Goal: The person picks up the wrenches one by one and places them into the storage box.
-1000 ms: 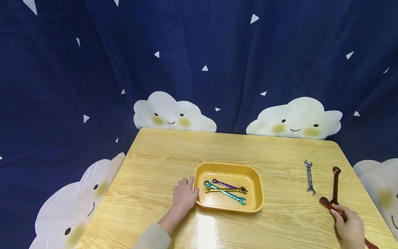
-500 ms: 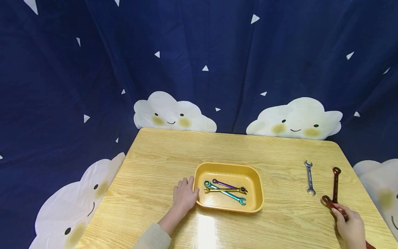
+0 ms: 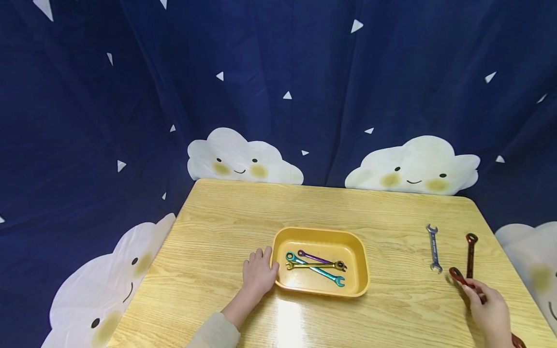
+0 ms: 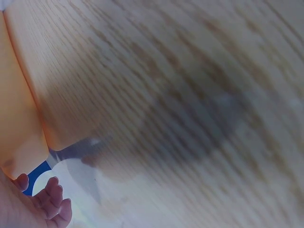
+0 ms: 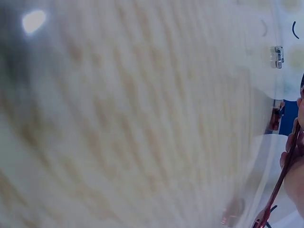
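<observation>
My left hand [image 3: 258, 273] rests against the left side of a yellow plastic basin [image 3: 364, 268], thumb at the rim. Inside lie a teal wrench [image 3: 319, 272], a gold wrench [image 3: 311, 265] and a purple wrench [image 3: 313, 256], crossing one another. In the left wrist view, the fingers of that hand [image 4: 47, 204] look relaxed. My right hand [image 3: 491, 307] grips a dark red wrench [image 3: 457, 275] mid-shaft, its ring end out past the fingertips. The same wrench [image 5: 280, 187] slants along the hand in the right wrist view.
Another red wrench [image 3: 471, 253] lies just beyond my right hand, partly overlapped by it. Left of that is a silver open-end wrench [image 3: 433, 249]. The wooden table [image 3: 235, 208] meets a dark blue curtain [image 3: 261, 72] with printed clouds at the back.
The held red wrench's ring end shifts slightly away from me as my right hand tilts it. My left hand, the basin and the wrenches inside stay put.
</observation>
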